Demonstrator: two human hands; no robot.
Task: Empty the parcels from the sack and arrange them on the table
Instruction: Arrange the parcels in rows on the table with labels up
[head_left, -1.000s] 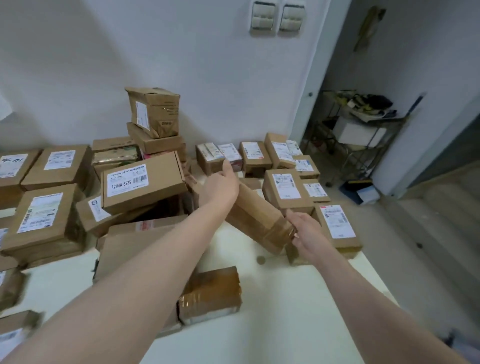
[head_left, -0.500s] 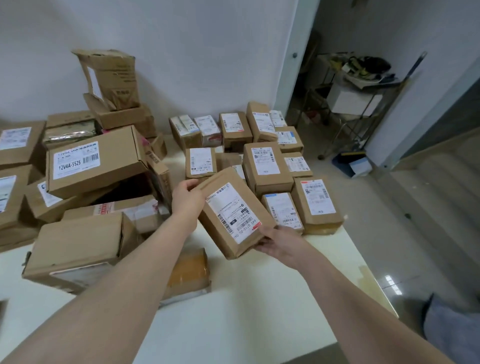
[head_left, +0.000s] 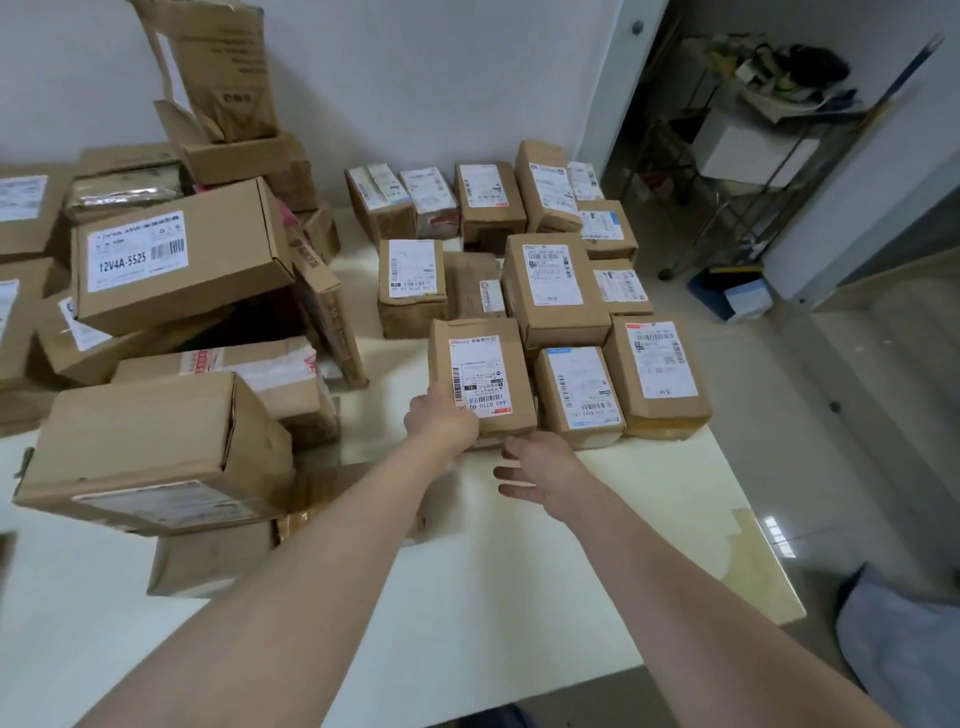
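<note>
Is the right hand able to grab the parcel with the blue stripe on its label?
Probably yes. The right hand is open, empty, just before the blue-striped parcel in the front row, nothing between them. The left hand holds the neighbouring parcel.

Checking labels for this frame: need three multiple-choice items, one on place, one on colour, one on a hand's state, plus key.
1. Where does the labelled parcel held by the left hand lie? A in a sack; B on the table, left of the blue-strip-label parcel; C on the floor.
2. Table top colour? A black; B red; C cream-white.
3. The right hand is: A open, empty; B gripping a parcel; C out of view.
Key: B, it lies at the rows' near end; C, bare surface shows cream; A, fingers spread, nothing held.
</note>
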